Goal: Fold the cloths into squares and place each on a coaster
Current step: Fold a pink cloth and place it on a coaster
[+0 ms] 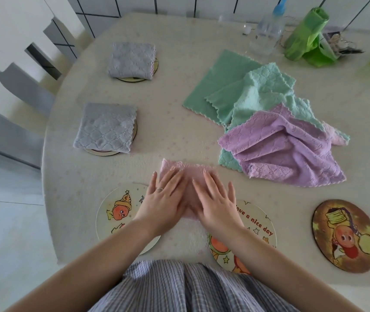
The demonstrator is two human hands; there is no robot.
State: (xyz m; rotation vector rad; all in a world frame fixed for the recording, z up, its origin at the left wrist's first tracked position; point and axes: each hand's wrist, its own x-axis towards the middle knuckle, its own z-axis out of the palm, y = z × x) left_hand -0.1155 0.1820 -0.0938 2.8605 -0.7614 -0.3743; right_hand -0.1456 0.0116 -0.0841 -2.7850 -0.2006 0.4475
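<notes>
Both hands, left hand (164, 200) and right hand (216, 202), spread flat, pressing pink cloth (188, 174) on counter (168, 109); cloth lies between two empty coasters, left coaster (112, 212) nearer left hand, right coaster (258, 224) nearer right

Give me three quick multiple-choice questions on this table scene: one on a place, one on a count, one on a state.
1. Where does the pink cloth lie?
A. on the table between two coasters
B. on the brown coaster
C. on the unfolded pile

2. How many coasters already carry a folded grey cloth?
A. none
B. two
C. four

3. What are the hands doing?
A. lifting a bottle
B. hanging idle
C. pressing flat on the pink cloth

Answers: 1 A, it lies on bare table. 2 B, the far grey cloth and the near grey cloth. 3 C, left hand and right hand lie palm-down.
</notes>
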